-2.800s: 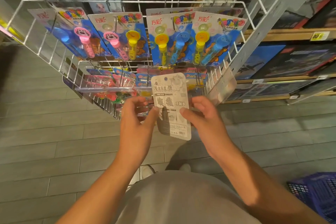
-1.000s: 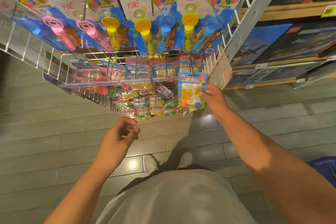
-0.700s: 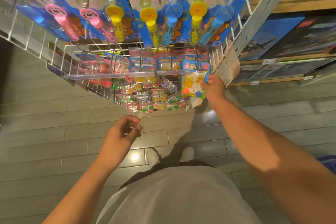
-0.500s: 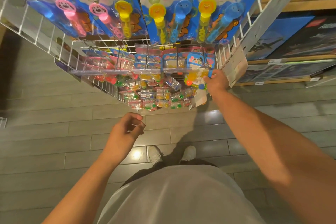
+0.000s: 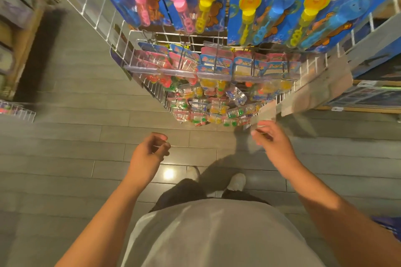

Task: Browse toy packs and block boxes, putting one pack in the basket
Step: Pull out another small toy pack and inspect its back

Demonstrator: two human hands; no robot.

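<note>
Both hands empty, below the wire rack point(image 5: 138, 54). My left hand point(image 5: 149, 151) hangs with fingers loosely curled, holding nothing. My right hand point(image 5: 273, 143) sits just under the rack's low right corner, fingers relaxed and half spread; motion blur at the tips, but nothing appears to be in it.

Task goods: small toy packs point(image 5: 219, 67) hang on pegs in the middle row, with a heap of little clear packs point(image 5: 212, 108) in the tray beneath. Big bubble-wand cards point(image 5: 260, 6) hang in the row above. Block boxes point(image 5: 373, 95) lie on the shelf to the right, blurred. A dark-blue edge at lower right point(image 5: 388, 225) is likely the basket, barely in view.

Step in hand, as I judge it: pick the next pack to look at.

How to do it well:
- Choose one peg and take the front pack only.
- Pinch the card header, not the plastic blister, which may flex.
- Slide it straight out along the peg; pulling down risks tearing the hang hole.
- Steady neighbouring packs with my left hand so they don't drop.
- Turn towards the basket before letting go.
</note>
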